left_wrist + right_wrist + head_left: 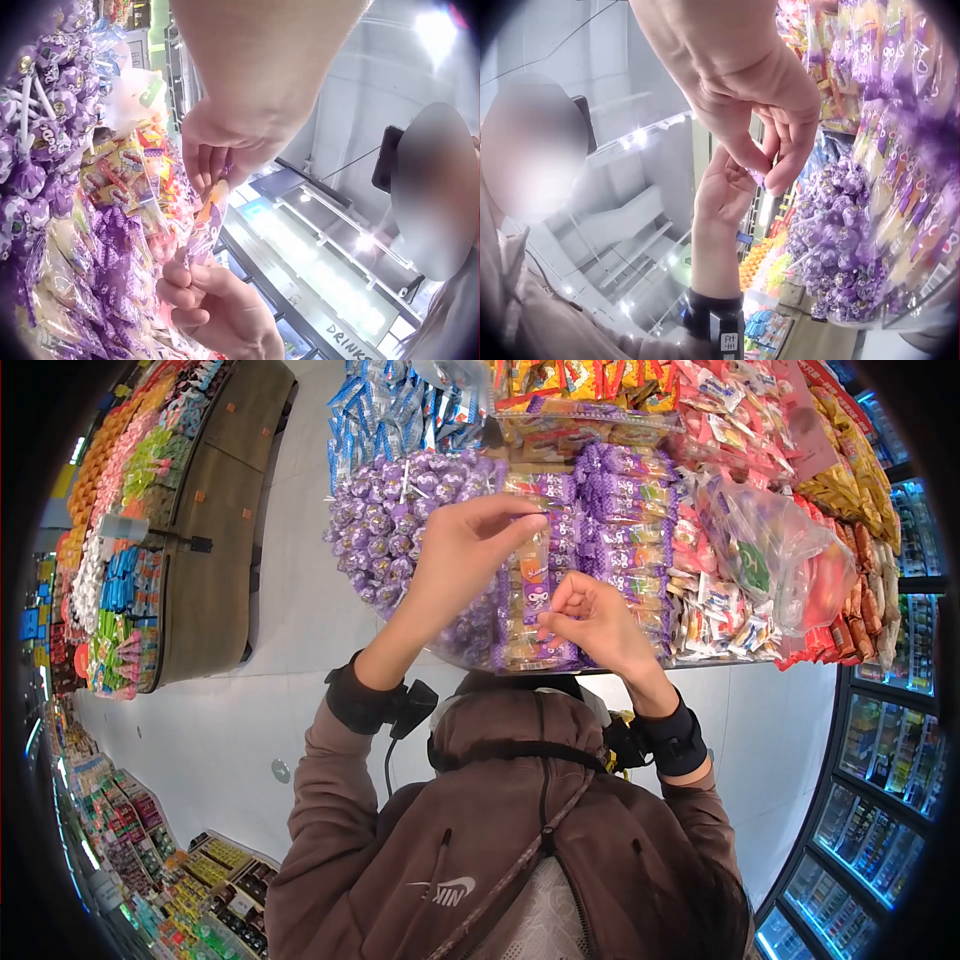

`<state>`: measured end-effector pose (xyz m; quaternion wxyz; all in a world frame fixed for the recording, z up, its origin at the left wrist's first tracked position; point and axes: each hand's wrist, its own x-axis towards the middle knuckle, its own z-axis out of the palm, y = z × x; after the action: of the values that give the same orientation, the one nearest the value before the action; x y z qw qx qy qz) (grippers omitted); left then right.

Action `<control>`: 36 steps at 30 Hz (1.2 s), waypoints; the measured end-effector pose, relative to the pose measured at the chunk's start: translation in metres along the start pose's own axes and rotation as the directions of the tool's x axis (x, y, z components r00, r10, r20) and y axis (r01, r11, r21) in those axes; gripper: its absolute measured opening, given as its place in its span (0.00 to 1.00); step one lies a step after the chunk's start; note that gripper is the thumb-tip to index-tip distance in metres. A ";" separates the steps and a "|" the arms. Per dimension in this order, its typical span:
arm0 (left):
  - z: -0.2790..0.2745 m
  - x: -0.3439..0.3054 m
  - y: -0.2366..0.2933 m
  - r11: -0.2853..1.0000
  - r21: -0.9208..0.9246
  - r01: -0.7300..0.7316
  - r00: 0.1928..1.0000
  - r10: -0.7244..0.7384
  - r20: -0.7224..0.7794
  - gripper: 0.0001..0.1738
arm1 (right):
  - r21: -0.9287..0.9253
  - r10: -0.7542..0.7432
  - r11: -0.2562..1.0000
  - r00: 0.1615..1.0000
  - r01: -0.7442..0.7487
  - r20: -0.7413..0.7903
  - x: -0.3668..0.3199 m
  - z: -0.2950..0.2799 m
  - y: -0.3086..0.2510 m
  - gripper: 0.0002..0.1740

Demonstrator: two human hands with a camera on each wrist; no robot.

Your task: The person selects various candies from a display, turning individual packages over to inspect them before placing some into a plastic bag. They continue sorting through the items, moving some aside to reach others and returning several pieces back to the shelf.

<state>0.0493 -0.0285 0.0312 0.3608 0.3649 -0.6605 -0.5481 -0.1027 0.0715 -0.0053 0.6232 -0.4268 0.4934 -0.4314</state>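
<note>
A small purple and orange candy packet (537, 572) with a cartoon figure on it is stretched between my two hands above the candy display. My left hand (462, 550) pinches its far end between thumb and fingertips. At its near end, the fingertips of my right hand (603, 622) grip the wrapper. The left wrist view shows the packet (207, 225) slanting from the left hand (241, 135) down to the right hand (225, 304). Seen from the right wrist, the right hand (761, 97) covers most of the packet. Rows of similar purple packets (625, 550) lie beneath.
Purple-wrapped lollipops (375, 530) are heaped left of the packets. Blue packets (370, 410) stand behind them, and a clear plastic bag (760, 550) lies over pink sweets on the right. Another candy stand (205, 540) is across the aisle; lit drink shelves (880, 740) line the right.
</note>
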 end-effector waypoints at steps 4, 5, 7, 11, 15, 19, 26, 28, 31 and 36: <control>0.004 0.004 0.011 0.997 0.067 -0.027 0.997 0.022 0.077 0.09 | 0.123 0.007 0.992 0.997 -0.017 0.076 0.005 0.001 0.005 0.05; 0.004 0.004 0.012 0.995 0.090 -0.030 0.995 0.021 0.095 0.09 | 0.103 0.016 0.994 0.996 -0.025 0.087 0.006 0.001 0.005 0.05; 0.004 0.005 0.010 0.993 0.114 -0.022 0.993 0.009 0.115 0.09 | 0.059 0.038 0.997 0.994 -0.044 0.106 0.007 0.000 0.005 0.05; 0.004 0.003 0.012 0.991 0.129 0.047 0.988 -0.066 0.140 0.09 | 0.019 0.073 0.997 0.983 -0.077 0.167 0.007 0.000 0.003 0.05; 0.004 0.005 0.005 0.989 0.148 0.004 0.990 -0.025 0.142 0.10 | 0.007 0.116 0.993 0.977 -0.120 0.180 0.004 0.001 0.000 0.05; 0.003 0.003 -0.001 0.994 0.107 0.020 0.991 -0.034 0.128 0.10 | 0.042 0.119 0.991 0.972 -0.130 0.202 0.002 0.002 -0.001 0.05; 0.002 0.002 -0.013 0.997 0.072 0.033 0.993 -0.040 0.107 0.10 | 0.043 0.127 0.989 0.966 -0.140 0.223 -0.001 0.001 -0.004 0.05; 0.003 0.001 -0.013 0.997 0.060 0.040 0.993 -0.046 0.106 0.10 | 0.040 0.131 0.989 0.966 -0.143 0.224 -0.002 0.001 -0.004 0.05; 0.003 0.001 -0.013 0.998 0.041 0.048 0.993 -0.052 0.104 0.09 | 0.065 0.101 0.991 0.970 -0.118 0.221 -0.003 0.000 -0.003 0.05; 0.004 0.000 -0.011 0.998 0.016 0.056 0.995 -0.057 0.086 0.09 | 0.040 0.086 0.994 0.970 -0.097 0.227 -0.003 -0.002 -0.002 0.06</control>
<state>0.0469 -0.0277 0.0198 0.3138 0.3620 -0.6685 -0.5689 -0.1052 0.0738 -0.0030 0.7048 -0.4336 0.4279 -0.3634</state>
